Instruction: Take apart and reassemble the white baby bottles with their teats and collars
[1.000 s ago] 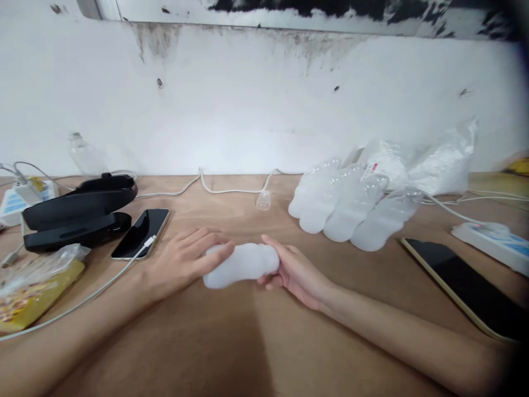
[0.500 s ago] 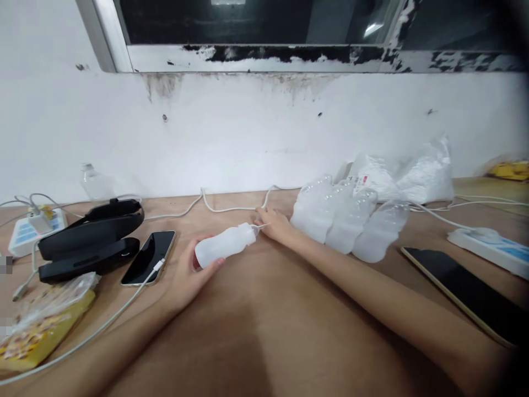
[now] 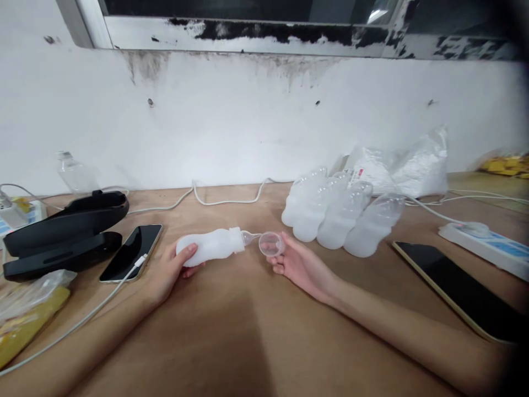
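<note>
My left hand (image 3: pixel 176 267) is closed around the base of a white squeeze bottle (image 3: pixel 210 245), which lies tilted almost level with its clear pointed nozzle (image 3: pixel 249 237) aimed right. Between thumb and fingers, my right hand (image 3: pixel 300 264) holds a clear round cap (image 3: pixel 270 244), its open mouth facing me. The nozzle's thin tip reaches close to the cap's rim; whether they touch I cannot tell. To the right of the cap, several similar white bottles with clear domed caps (image 3: pixel 330 215) lie in a row on the wooden table (image 3: pixel 231 342).
On the left are a black case (image 3: pixel 70 231), a phone (image 3: pixel 132 251) with a white cable, and a yellow bag (image 3: pixel 33 320). A second phone (image 3: pixel 454 289), a power strip (image 3: pixel 487 245) and a white plastic bag (image 3: pixel 400 168) are on the right. A clear bottle (image 3: pixel 76 172) stands by the wall.
My right hand has come back from the far side of the table and now shows a clear cap in its fingers. The bottle in my left hand has turned more level and shifted left.
</note>
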Available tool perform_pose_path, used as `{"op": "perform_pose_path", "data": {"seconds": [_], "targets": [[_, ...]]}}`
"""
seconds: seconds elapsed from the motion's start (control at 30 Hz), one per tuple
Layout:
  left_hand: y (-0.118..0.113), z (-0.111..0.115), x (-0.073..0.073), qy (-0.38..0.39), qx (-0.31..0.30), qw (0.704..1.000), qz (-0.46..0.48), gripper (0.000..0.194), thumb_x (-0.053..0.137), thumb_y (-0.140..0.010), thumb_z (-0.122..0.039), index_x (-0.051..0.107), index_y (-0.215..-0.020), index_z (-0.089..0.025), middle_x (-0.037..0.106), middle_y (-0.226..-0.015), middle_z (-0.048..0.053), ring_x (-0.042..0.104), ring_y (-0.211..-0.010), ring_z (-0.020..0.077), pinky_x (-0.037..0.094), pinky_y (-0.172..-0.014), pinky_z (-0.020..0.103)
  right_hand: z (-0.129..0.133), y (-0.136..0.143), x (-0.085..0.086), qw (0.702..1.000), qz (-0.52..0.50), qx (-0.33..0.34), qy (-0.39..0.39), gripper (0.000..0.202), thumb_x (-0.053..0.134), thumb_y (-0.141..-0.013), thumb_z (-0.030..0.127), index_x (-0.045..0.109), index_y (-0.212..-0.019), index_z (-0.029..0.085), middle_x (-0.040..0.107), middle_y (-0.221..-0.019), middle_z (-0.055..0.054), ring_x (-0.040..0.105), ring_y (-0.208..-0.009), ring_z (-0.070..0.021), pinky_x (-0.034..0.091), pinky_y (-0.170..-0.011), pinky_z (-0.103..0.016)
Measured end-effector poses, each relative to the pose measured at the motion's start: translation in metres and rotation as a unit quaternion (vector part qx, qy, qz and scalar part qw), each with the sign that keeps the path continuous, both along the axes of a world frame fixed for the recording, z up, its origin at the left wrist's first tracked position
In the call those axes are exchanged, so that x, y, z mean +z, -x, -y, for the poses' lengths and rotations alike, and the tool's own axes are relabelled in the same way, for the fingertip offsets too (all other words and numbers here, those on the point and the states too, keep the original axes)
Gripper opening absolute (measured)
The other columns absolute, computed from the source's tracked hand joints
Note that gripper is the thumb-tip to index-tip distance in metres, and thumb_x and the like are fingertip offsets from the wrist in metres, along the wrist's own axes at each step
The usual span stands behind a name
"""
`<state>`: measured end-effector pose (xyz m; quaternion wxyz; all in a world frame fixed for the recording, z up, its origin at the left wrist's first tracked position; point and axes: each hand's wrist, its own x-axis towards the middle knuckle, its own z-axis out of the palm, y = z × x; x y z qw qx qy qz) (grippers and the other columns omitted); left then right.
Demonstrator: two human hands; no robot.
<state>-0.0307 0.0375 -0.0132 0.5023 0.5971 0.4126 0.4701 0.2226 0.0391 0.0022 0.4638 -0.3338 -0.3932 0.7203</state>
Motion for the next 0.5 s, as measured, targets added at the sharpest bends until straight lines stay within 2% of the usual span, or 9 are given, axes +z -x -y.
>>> {"op": "perform_pose_path", "data": {"seconds": [0.2,0.5], "targets": [[-0.001,-0.0002,0.0004,0.021,0.014,1.0,0.001,0.033,0.046,-0.078,-0.047,0.049,-0.078,-0.014,0.049,-0.056,-0.003,0.032,-0.041,0.0061,0.022,-0.04,0.02,-0.0021,-0.0005,-0.0022,1.0,-0.012,-0.008,0.025,0.017,0.046,-0.082,0.035,0.051,-0.088,0.02,0.059,-0.088,-0.003,0.051,-0.061,-0.0093,0.039,-0.052,-0.022],[-0.0029,0.0021,0.004,0.021,0.001,1.0,-0.011,0.032,0.047,-0.078,-0.046,0.048,-0.08,-0.014,0.047,-0.055,-0.004,0.031,-0.041,0.006,0.021,-0.04,0.019,-0.0012,-0.0016,-0.0043,0.999,-0.031,0.016,-0.004,0.018,0.046,-0.083,0.034,0.052,-0.092,0.019,0.058,-0.09,-0.003,0.052,-0.064,-0.0083,0.04,-0.054,-0.02]]}}
